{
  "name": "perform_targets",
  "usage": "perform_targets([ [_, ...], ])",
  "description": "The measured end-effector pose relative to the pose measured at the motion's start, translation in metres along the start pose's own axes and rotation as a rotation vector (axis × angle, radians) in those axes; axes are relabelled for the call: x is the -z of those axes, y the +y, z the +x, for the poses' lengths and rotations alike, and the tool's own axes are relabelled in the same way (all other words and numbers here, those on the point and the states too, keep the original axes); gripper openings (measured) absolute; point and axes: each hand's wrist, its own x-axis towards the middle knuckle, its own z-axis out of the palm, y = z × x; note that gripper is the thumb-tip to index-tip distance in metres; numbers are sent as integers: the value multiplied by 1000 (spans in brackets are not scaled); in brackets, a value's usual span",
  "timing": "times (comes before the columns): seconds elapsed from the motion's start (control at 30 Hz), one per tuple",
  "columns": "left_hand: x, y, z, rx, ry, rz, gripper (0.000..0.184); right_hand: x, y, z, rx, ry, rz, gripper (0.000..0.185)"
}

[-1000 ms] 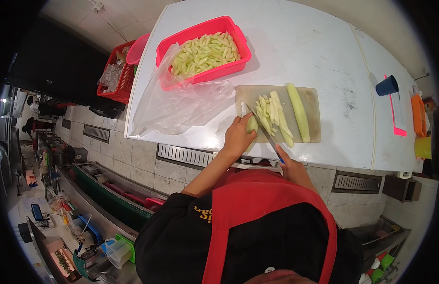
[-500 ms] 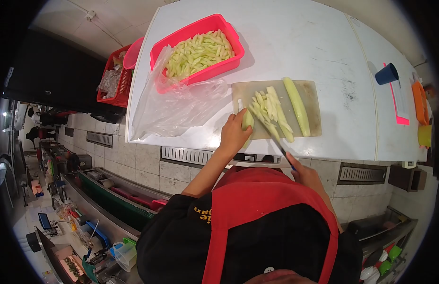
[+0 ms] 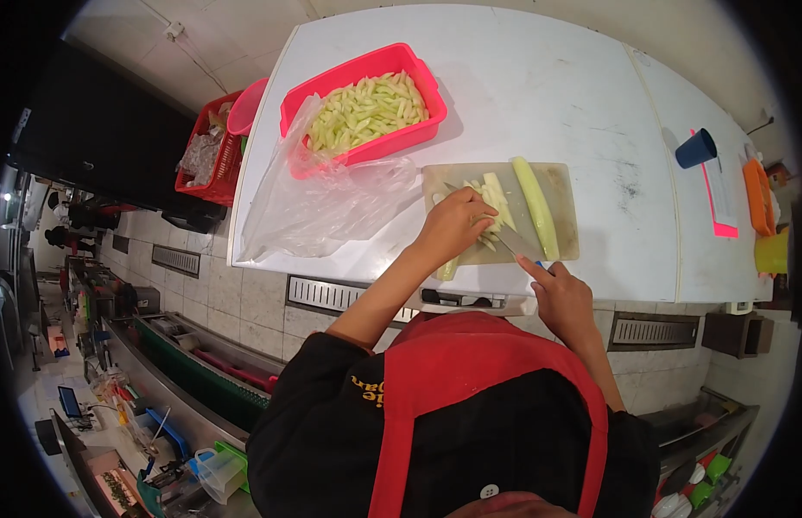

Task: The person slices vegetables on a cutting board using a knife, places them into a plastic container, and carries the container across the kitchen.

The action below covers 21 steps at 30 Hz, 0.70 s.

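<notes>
A pale cutting board (image 3: pixel 559 179) lies near the table's front edge. On it are light green peeled cucumber strips (image 3: pixel 494 192) and, to their right, a whole peeled cucumber (image 3: pixel 536 207). My left hand (image 3: pixel 457 223) is closed over the strips, its fingertips pressed together on them and hiding part of the pile. In my right hand (image 3: pixel 563 300) is a knife (image 3: pixel 515 240), whose blade points up and left, close to the left fingertips. Another cucumber piece (image 3: pixel 448 269) sticks out below my left hand at the board's lower left.
A pink tub (image 3: pixel 425 82) of cut pieces stands behind, left of the board. Clear plastic bag (image 3: pixel 332 211) spreads from it over the white table (image 3: pixel 522 78). At the right are a blue cup (image 3: pixel 696 148), an orange container (image 3: pixel 759 197) and a paper sheet (image 3: pixel 719 194).
My left hand has moved right, from the piece at the board's left onto the strips. The right hand still holds the knife, now a little further right. The view has shifted slightly.
</notes>
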Motion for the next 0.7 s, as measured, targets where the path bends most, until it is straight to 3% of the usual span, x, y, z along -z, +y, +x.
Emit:
perform_targets([
  [0.33,3,-7,26,-165,-190,92,10,4,13,-17,-34,105,24,50],
  [0.43,-1,-14,31,-127,-223,285,10,12,13,-25,-24,61,31,50],
  [0.53,1,-23,34,-64,-305,258,11,26,18,-37,-35,-4,118,50],
  [0.63,7,-49,26,-155,-58,135,11,37,26,-48,-47,-56,295,53],
  [0.7,19,-57,9,108,61,36,13,30,24,-50,-37,-55,422,55],
])
